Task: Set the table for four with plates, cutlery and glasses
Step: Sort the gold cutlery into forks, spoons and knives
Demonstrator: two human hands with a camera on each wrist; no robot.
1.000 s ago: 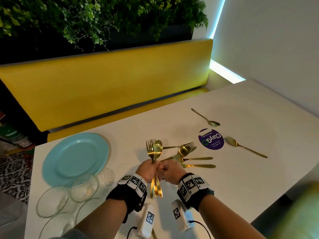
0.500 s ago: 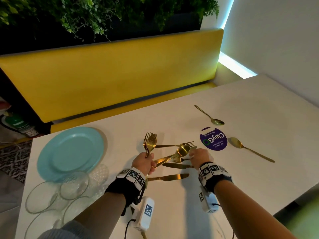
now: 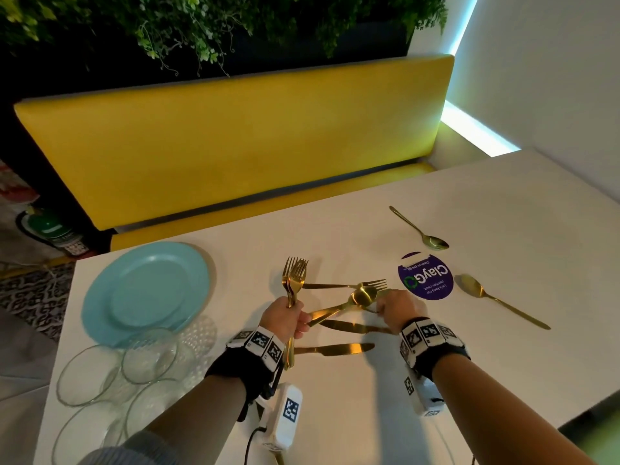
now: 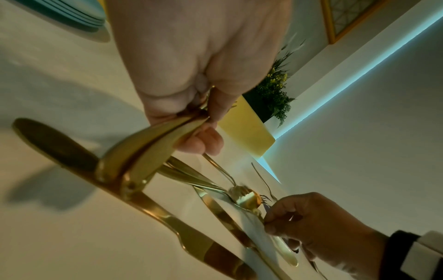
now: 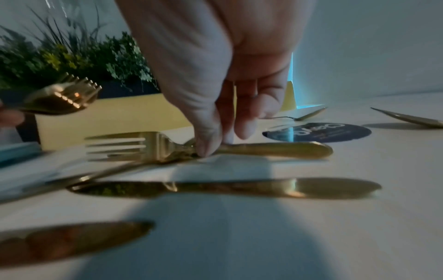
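My left hand grips a bundle of gold forks upright by their handles. My right hand is lower and to the right, over the loose cutlery. Its thumb and fingers pinch the neck of a gold fork that lies flat on the white table. A spoon and another fork lie between the hands. Two knives lie nearer to me. Stacked light-blue plates sit at the left, with clear glass pieces in front of them.
Two more gold spoons lie to the right, either side of a round purple sticker. A yellow bench runs along the table's far side, with plants above it. A white wall stands at the right.
My right hand has left the bundle and moved right to the loose cutlery, where it now pinches a fork. My left hand keeps only forks upright; a knife now lies near it.
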